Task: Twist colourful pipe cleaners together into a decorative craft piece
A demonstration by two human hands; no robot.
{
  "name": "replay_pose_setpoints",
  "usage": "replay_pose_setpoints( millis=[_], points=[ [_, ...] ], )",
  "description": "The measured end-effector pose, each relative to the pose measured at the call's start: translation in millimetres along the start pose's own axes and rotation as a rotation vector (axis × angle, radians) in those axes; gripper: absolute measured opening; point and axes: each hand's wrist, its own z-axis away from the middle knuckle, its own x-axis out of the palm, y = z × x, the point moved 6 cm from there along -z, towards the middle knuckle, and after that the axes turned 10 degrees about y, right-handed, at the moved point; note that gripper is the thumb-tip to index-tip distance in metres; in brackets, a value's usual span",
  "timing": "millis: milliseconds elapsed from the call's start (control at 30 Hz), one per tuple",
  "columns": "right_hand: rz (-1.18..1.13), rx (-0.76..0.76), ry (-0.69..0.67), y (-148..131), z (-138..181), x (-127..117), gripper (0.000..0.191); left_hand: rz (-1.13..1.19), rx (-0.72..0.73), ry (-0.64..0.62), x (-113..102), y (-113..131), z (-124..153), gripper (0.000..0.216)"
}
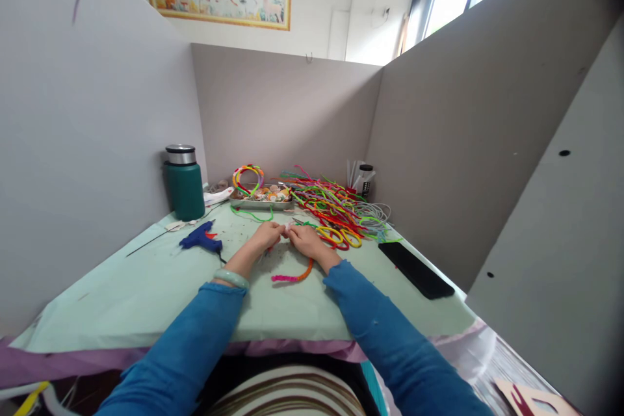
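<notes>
My left hand [266,236] and my right hand [305,240] meet at the middle of the pale green table [146,286], fingers pinched together on a small whitish piece [287,227]; what it is I cannot tell. An orange and pink pipe cleaner [292,276] curves on the table just below my right hand. A pale green bangle [232,278] circles my left wrist. Both arms wear blue sleeves.
A blue glue gun [201,238] lies left of my hands, a dark green flask [184,183] stands behind it. A metal tray [263,198] with a coloured ring [247,177] sits at the back. A heap of pipe cleaners [336,208] and a black phone [415,270] lie right.
</notes>
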Motion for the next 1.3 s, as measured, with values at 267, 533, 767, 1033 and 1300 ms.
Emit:
replay_pose_setpoints(
  millis=[267, 533, 767, 1033, 1300],
  points=[
    [-0.045, 0.051, -0.018, 1.5, -0.4, 0.4, 0.036, -0.032, 0.027, -0.008, -0.7, 3.8, 2.8, 0.024],
    [-0.116, 0.098, -0.007, 4.4, -1.8, 0.4, 0.038, -0.042, 0.036, -0.016, 0.2, 6.2, 3.4, 0.025],
    [-0.173, 0.148, -0.007, 5.9, -2.0, -0.5, 0.041, -0.028, 0.042, -0.017, 1.6, 4.2, 1.1, 0.025],
    [-0.197, 0.178, -0.015, 8.3, -2.0, 1.1, 0.041, -0.029, 0.043, -0.031, 1.1, 6.8, 5.0, 0.027],
    [-0.189, 0.177, -0.021, 11.8, -2.8, 3.7, 0.042, -0.051, 0.061, -0.016, 0.4, 6.3, 3.8, 0.023]
  ],
)
